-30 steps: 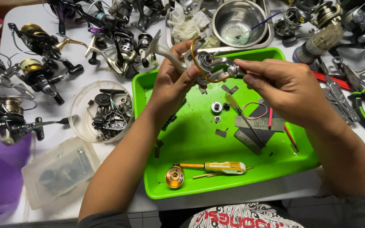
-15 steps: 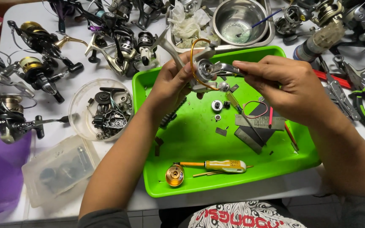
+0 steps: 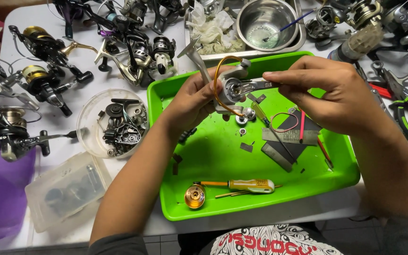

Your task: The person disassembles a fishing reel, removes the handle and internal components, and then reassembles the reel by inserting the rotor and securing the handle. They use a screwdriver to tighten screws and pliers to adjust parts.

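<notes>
Silver reel body (image 3: pixel 232 89) clamped between left hand (image 3: pixel 192 101) and right hand (image 3: pixel 329 94) above green tray (image 3: pixel 204 208)

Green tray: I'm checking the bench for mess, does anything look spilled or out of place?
Nothing looks spilled. Small metal bits lie loose on the green tray. The gold spool rests beside the yellow screwdriver, apart from the reel body in both hands.

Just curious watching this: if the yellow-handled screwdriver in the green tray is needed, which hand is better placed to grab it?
Probably the right hand: it only pinches a small part at the reel body, while the left hand supports it. The screwdriver lies between both.
</notes>
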